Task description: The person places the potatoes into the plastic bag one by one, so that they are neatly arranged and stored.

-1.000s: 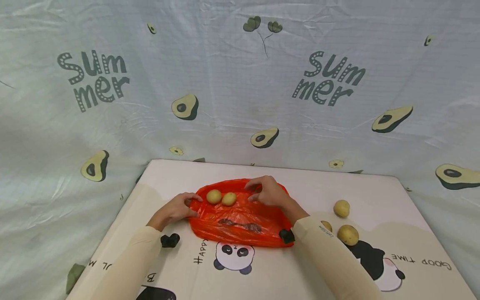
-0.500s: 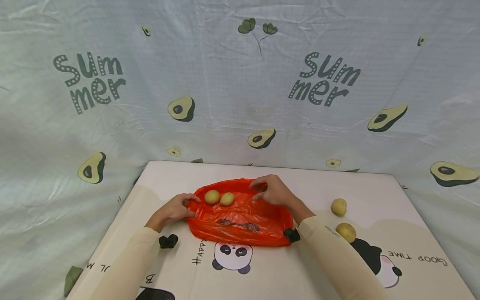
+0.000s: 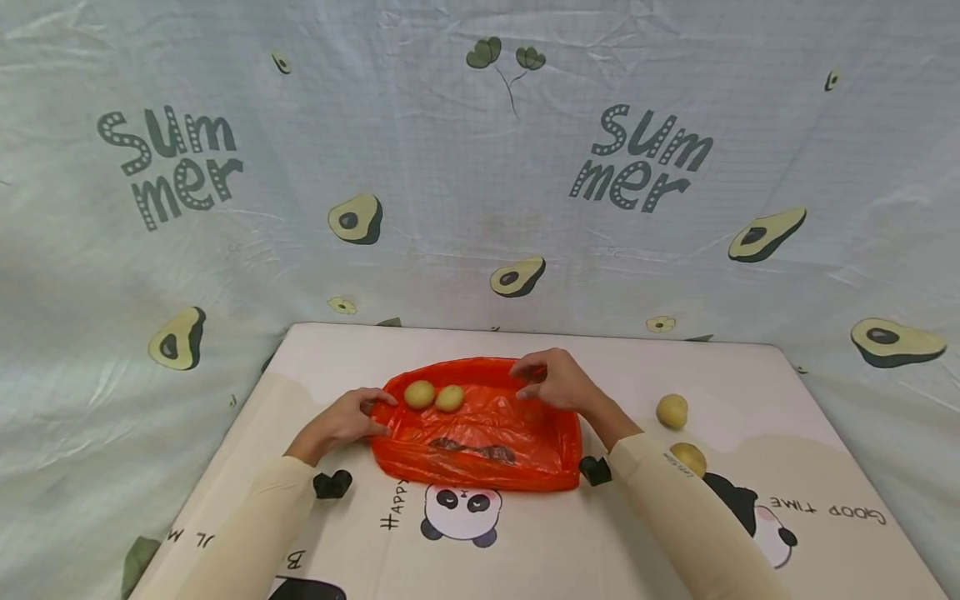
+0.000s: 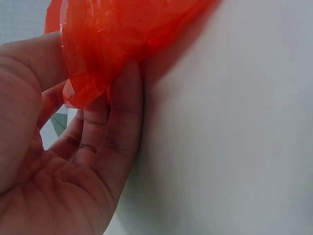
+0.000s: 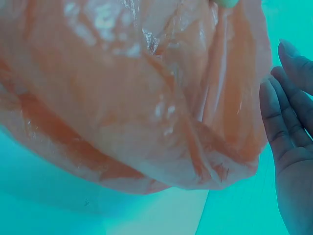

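Here's the red bag (image 3: 498, 425), spread wide on the white desk (image 3: 337, 350), mouth open toward us, its plastic creased and shiny. Inside, at ten o'clock, sits one potato (image 3: 419, 395), and just to its right another potato (image 3: 449, 398), the pair close together. Dark patches show at the bag's near side; I can't tell whether they're printed on it or showing through.

The person's left hand (image 3: 348, 417) is at nine o'clock on the bag, and it has hold: a fold of the edge sits between the thumb and the curved fingers (image 4: 124, 107). Over at two o'clock, the right hand (image 3: 562, 383) hovers at the far rim, fingers relaxed and gently bent, thumb well apart from them, the fingertips right by the plastic; I can't tell whether they press it.

Out past the bag, a loose potato (image 3: 672, 411) lies at three o'clock, and a second loose potato (image 3: 687, 459) lies nearer half past three, partly hidden by the cream right sleeve (image 3: 690, 517). A small black object (image 3: 595, 471) sits beside that sleeve's cuff. At six o'clock, a printed panda face (image 3: 461, 512) peeks out below the bag, and straight ahead at twelve hangs the avocado-patterned curtain (image 3: 450, 150).
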